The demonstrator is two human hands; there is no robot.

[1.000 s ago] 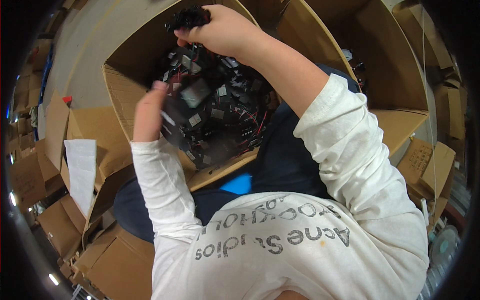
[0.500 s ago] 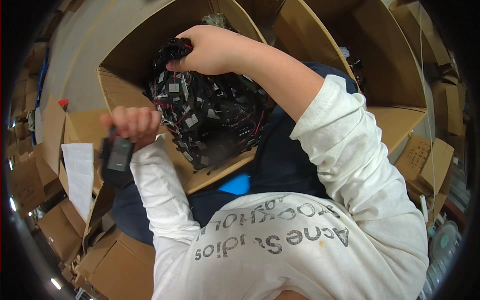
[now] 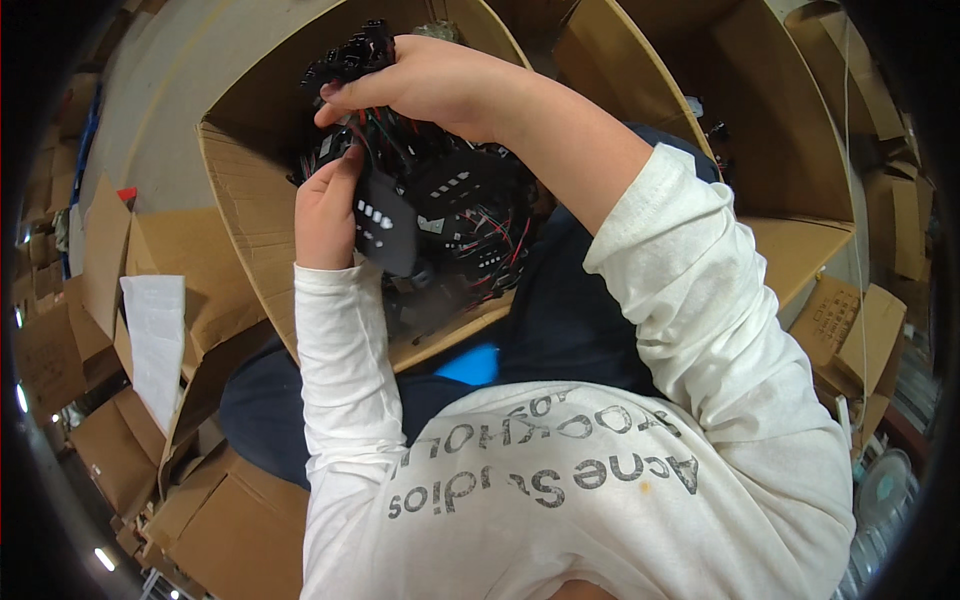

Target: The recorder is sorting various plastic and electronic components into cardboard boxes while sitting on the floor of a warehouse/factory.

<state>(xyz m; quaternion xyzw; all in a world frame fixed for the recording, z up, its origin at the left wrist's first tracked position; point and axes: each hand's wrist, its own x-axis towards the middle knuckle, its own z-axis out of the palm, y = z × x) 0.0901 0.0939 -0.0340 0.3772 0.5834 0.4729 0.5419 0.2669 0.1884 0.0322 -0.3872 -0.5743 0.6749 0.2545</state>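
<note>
Over a large cardboard box [image 3: 240, 190], my right hand [image 3: 425, 88] is closed around a dark, jagged black plastic part [image 3: 355, 58]. Thin wires show below its fingers. My left hand [image 3: 328, 215] grips a flat black plastic panel [image 3: 384, 222] with a row of pale slots, thumb on its upper edge. A dark cable runs up from that panel toward my right hand; whether it joins the other part, I cannot tell. Beneath both hands lies a heap of black plastic parts [image 3: 490, 225] with red and dark wires and silvery labels.
A second open box [image 3: 770, 130] stands at the right, with a few dark parts inside. White foam sheet [image 3: 155, 345] leans among cardboard at the left. A blue piece [image 3: 470, 366] lies by my lap. Flattened cardboard [image 3: 240, 530] is at the lower left.
My left hand has come from outside the box's left side in over the heap, bringing the panel, whose slotted face now shows. My right hand has risen slightly and turned its part.
</note>
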